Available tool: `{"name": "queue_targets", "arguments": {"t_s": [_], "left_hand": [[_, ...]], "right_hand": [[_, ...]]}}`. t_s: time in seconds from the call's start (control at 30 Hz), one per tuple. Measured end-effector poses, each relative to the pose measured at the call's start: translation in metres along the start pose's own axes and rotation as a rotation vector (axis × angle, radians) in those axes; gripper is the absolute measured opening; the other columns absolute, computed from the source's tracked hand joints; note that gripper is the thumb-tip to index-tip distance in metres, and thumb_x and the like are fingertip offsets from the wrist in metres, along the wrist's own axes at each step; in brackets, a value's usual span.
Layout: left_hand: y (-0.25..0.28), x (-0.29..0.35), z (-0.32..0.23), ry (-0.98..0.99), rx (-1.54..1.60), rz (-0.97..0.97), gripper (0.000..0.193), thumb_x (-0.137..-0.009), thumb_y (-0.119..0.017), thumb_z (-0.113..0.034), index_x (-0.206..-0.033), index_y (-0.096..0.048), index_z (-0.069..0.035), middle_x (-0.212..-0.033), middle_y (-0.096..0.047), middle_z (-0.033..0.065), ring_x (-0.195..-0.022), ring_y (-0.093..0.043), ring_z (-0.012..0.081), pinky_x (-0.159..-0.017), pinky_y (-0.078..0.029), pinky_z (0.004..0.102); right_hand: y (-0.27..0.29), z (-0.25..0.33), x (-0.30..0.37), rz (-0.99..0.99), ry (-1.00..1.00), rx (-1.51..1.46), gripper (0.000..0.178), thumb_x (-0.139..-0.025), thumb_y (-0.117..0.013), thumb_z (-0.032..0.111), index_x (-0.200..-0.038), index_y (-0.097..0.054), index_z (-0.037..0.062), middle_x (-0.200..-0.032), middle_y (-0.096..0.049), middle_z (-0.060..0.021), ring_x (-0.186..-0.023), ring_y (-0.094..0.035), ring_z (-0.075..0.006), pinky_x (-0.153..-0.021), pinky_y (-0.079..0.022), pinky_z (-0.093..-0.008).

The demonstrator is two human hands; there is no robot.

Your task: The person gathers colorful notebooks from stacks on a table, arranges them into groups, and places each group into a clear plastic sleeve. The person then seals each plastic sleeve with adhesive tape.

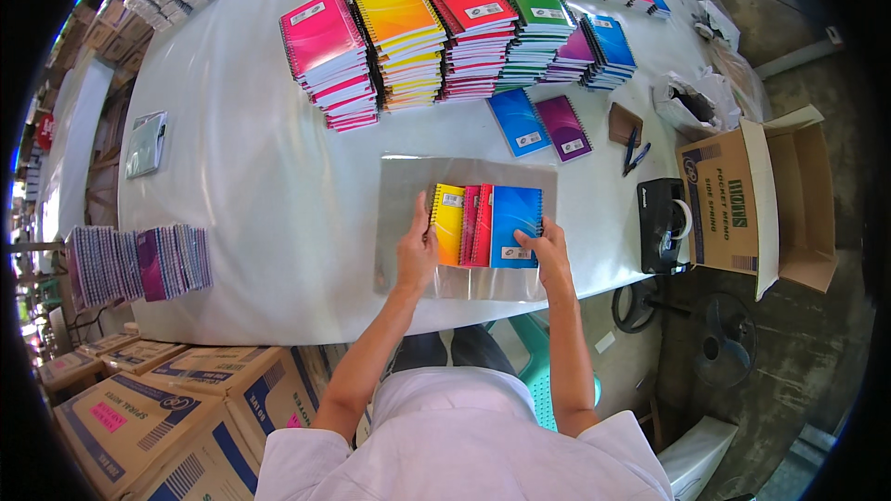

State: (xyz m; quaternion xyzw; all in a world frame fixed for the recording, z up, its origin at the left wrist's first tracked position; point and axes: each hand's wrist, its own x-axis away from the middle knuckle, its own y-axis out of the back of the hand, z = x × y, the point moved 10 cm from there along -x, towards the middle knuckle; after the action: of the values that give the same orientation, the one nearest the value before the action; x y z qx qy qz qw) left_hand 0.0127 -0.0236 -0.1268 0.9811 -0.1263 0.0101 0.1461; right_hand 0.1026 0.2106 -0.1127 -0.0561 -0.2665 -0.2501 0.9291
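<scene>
Between my hands is a fanned row of small spiral notebooks: a yellow one (pixel 447 234) at the left, pink (pixel 470 223) and red (pixel 484 227) ones showing as strips, and a blue one (pixel 516 213) on top at the right. My left hand (pixel 418 250) is closed on the yellow edge, thumb up along its side. With the thumb on the blue cover, my right hand (pixel 549 255) grips the other edge. Beneath them lies a clear plastic sheet (pixel 399 186) on the white table (pixel 251 186).
Tall notebook stacks in pink (pixel 320 32), yellow (pixel 397 9), red (pixel 469 2) and green (pixel 534 5) stand beyond my hands. A loose blue notebook (pixel 513 116) and purple one (pixel 557 121) lie nearer. Rightward are a tape dispenser (pixel 657 223) and open carton (pixel 729 195); leftward, notebook rows (pixel 111 264).
</scene>
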Motion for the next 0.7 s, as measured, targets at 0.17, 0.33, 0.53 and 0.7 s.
{"name": "queue_targets", "arguments": {"t_s": [0.17, 0.33, 0.53, 0.7], "left_hand": [[0.043, 0.001, 0.016, 0.176, 0.394, -0.082, 0.074, -0.089, -0.052, 0.009, -0.152, -0.021, -0.015, -0.125, -0.06, 0.0182, -0.097, -0.062, 0.0134, -0.086, -0.048, 0.023], [0.104, 0.001, 0.004, 0.165, 0.502, -0.207, 0.071, -0.088, -0.052, 0.01, -0.151, -0.024, -0.009, -0.123, -0.061, 0.0186, -0.1, -0.061, 0.0106, -0.087, -0.048, 0.0241], [0.127, 0.004, -0.007, 0.119, 0.543, -0.276, 0.067, -0.089, -0.051, 0.01, -0.149, -0.028, -0.008, -0.123, -0.06, 0.0217, -0.1, -0.062, 0.0122, -0.088, -0.049, 0.025], [0.122, 0.01, 0.006, 0.137, 0.502, -0.259, 0.071, -0.087, -0.052, 0.012, -0.15, -0.027, -0.01, -0.122, -0.062, 0.0188, -0.098, -0.061, 0.0092, -0.088, -0.047, 0.023]], "right_hand": [[0.005, -0.002, 0.001, -0.024, 0.002, -0.012, 0.036, -0.077, -0.067, 0.0, -0.111, -0.056, -0.0077, -0.096, -0.065, -0.0147, -0.083, -0.064, -0.0207, -0.076, -0.052, -0.0332], [-0.01, -0.01, -0.008, -0.011, 0.002, 0.033, 0.037, -0.076, -0.068, 0.001, -0.111, -0.056, -0.0071, -0.097, -0.066, -0.0147, -0.083, -0.064, -0.0202, -0.076, -0.052, -0.0326], [-0.015, -0.005, -0.009, -0.028, 0.04, 0.062, 0.037, -0.076, -0.069, 0.0, -0.11, -0.057, -0.0079, -0.097, -0.066, -0.0156, -0.082, -0.064, -0.0206, -0.075, -0.052, -0.0322], [-0.012, -0.007, -0.01, 0.007, 0.013, 0.006, 0.035, -0.075, -0.071, 0.002, -0.106, -0.058, -0.0074, -0.096, -0.067, -0.0156, -0.079, -0.065, -0.0235, -0.07, -0.053, -0.0345]]}}
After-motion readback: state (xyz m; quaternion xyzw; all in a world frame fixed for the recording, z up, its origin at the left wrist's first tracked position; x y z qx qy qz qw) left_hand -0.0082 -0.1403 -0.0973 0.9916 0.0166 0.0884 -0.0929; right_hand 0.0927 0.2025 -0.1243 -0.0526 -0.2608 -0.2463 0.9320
